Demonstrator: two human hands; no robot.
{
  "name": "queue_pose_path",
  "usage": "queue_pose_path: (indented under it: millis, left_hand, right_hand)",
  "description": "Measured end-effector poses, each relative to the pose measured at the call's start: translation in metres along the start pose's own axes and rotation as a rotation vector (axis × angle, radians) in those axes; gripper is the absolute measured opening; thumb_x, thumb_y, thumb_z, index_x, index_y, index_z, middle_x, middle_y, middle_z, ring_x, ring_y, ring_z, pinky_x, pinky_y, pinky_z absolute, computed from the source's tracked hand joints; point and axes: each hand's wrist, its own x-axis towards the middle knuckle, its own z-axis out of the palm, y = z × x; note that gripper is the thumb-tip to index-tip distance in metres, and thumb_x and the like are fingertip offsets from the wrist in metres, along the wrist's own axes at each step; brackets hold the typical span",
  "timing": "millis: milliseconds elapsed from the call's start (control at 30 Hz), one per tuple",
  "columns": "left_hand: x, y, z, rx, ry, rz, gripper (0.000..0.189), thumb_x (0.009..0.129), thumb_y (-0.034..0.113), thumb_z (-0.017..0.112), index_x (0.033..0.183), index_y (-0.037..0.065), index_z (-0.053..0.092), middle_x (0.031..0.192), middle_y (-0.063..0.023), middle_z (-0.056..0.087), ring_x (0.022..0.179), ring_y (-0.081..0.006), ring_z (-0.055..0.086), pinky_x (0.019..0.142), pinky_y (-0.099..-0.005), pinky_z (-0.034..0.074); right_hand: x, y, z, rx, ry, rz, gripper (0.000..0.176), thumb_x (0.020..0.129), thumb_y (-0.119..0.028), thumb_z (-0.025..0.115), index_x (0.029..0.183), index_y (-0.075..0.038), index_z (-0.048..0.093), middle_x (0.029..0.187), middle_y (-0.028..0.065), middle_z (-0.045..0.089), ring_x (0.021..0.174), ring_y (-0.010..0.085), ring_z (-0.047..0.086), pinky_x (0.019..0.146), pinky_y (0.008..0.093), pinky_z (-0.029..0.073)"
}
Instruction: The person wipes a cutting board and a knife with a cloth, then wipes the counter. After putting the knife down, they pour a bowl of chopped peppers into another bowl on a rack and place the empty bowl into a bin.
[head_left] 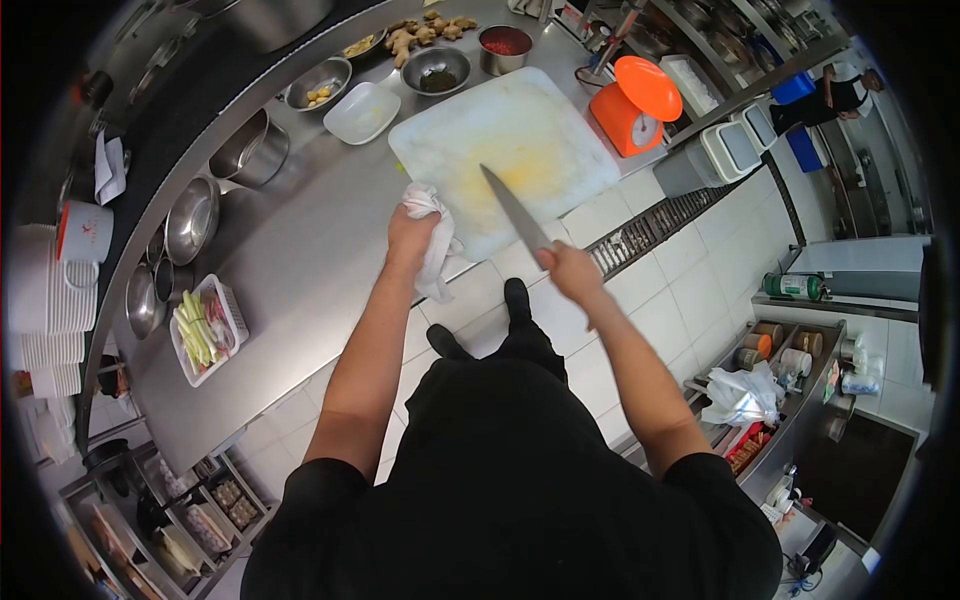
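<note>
My left hand (408, 238) is closed on a crumpled white cloth (436, 250) at the near left edge of the white cutting board (560, 130). The board has a yellow stain in its middle and lies on the steel counter (300, 240). In my right hand (570, 272) is the handle of a large knife (514, 208). Its blade points up and left, with the tip over the stained part of the board. Whether the blade touches the board I cannot tell. The cloth and the knife are apart.
Behind the board stand a white dish (362, 112), a bowl of dark green bits (436, 72), ginger (425, 34) and a pot of red pieces (504, 48). An orange scale (628, 118) is at the right, a vegetable basket (209, 328) at the left. Another person (848, 92) stands far right.
</note>
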Motion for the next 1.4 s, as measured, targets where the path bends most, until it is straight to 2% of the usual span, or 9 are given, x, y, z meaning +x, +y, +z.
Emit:
queue_pose_path:
  millis: [167, 367, 467, 867, 1067, 1200, 1300, 1333, 1400]
  left_hand:
    - [0.018, -0.022, -0.008, 0.168, 0.068, 0.115, 0.052, 0.082, 0.008, 0.077, 0.128, -0.003, 0.054, 0.112, -0.018, 0.068, 0.093, -0.0271, 0.071, 0.077, -0.0368, 0.059]
    - [0.006, -0.011, -0.005, 0.029, 0.018, 0.057, 0.048, 0.081, 0.01, 0.078, 0.123, -0.004, 0.058, 0.112, -0.0177, 0.069, 0.094, -0.0258, 0.07, 0.078, -0.0359, 0.057]
    - [0.004, -0.011, -0.006, -0.005, 0.025, 0.078, 0.047, 0.081, 0.008, 0.078, 0.122, -0.004, 0.058, 0.111, -0.0174, 0.069, 0.094, -0.0253, 0.07, 0.077, -0.0359, 0.058]
    - [0.0, -0.02, -0.009, -0.025, 0.011, 0.054, 0.052, 0.083, 0.007, 0.078, 0.128, -0.002, 0.053, 0.115, -0.0155, 0.068, 0.096, -0.0243, 0.069, 0.078, -0.0351, 0.058]
    - [0.001, -0.008, -0.009, -0.083, -0.015, 0.023, 0.055, 0.083, 0.006, 0.078, 0.131, -0.002, 0.05, 0.115, -0.0172, 0.067, 0.097, -0.0251, 0.069, 0.077, -0.0351, 0.059]
    - [0.008, -0.02, -0.008, -0.054, -0.016, 0.021, 0.056, 0.084, 0.005, 0.077, 0.132, -0.001, 0.049, 0.116, -0.0179, 0.067, 0.096, -0.0254, 0.07, 0.076, -0.0353, 0.059]
    - [-0.005, -0.006, -0.007, -0.023, -0.03, -0.015, 0.056, 0.087, 0.006, 0.076, 0.134, 0.001, 0.045, 0.115, -0.0169, 0.066, 0.095, -0.0279, 0.071, 0.073, -0.0385, 0.062]
    - [-0.002, -0.008, -0.008, 0.011, -0.027, 0.013, 0.056, 0.087, 0.006, 0.075, 0.134, 0.001, 0.046, 0.115, -0.0166, 0.067, 0.094, -0.0274, 0.071, 0.074, -0.0383, 0.062]
    - [0.004, -0.014, -0.006, 0.08, -0.022, 0.067, 0.055, 0.087, 0.006, 0.075, 0.134, 0.001, 0.046, 0.115, -0.0161, 0.067, 0.094, -0.0266, 0.071, 0.074, -0.038, 0.061]
  right_hand:
    - [0.015, 0.014, -0.011, 0.248, 0.051, 0.308, 0.043, 0.101, -0.044, 0.055, 0.106, -0.002, 0.065, 0.092, 0.0292, 0.07, 0.091, 0.0473, 0.069, 0.08, 0.0578, 0.054]
    - [-0.011, 0.004, 0.009, -0.096, -0.024, -0.1, 0.044, 0.102, -0.044, 0.053, 0.107, -0.003, 0.065, 0.095, 0.0295, 0.07, 0.096, 0.0472, 0.067, 0.084, 0.055, 0.053]
    - [0.011, 0.035, -0.01, -0.045, 0.097, 0.126, 0.046, 0.103, -0.044, 0.052, 0.104, 0.0, 0.065, 0.09, 0.028, 0.07, 0.09, 0.0472, 0.068, 0.078, 0.0552, 0.054]
    - [0.012, 0.002, 0.033, 0.038, 0.108, 0.097, 0.047, 0.104, -0.045, 0.049, 0.107, 0.0, 0.063, 0.093, 0.0291, 0.071, 0.095, 0.0478, 0.068, 0.083, 0.0567, 0.053]
    - [-0.034, -0.089, 0.048, -0.003, -0.208, -0.128, 0.042, 0.101, -0.043, 0.055, 0.108, -0.002, 0.064, 0.098, 0.0254, 0.071, 0.096, 0.0459, 0.067, 0.084, 0.0539, 0.052]
    - [-0.028, -0.058, 0.034, 0.012, -0.176, -0.168, 0.042, 0.1, -0.044, 0.058, 0.108, -0.003, 0.067, 0.1, 0.0247, 0.071, 0.098, 0.0445, 0.067, 0.085, 0.0529, 0.052]
    - [-0.011, -0.03, -0.025, 0.36, -0.109, 0.218, 0.044, 0.102, -0.043, 0.054, 0.108, -0.002, 0.068, 0.095, 0.0233, 0.072, 0.087, 0.0417, 0.07, 0.077, 0.0506, 0.054]
    - [0.005, 0.0, -0.031, 0.214, 0.107, 0.155, 0.044, 0.103, -0.043, 0.054, 0.105, -0.001, 0.067, 0.089, 0.0222, 0.072, 0.069, 0.0342, 0.071, 0.065, 0.0457, 0.056]
    - [0.033, 0.053, -0.044, 0.126, 0.222, 0.22, 0.052, 0.101, -0.048, 0.057, 0.099, 0.003, 0.066, 0.083, 0.0245, 0.07, 0.08, 0.0428, 0.07, 0.073, 0.0519, 0.054]
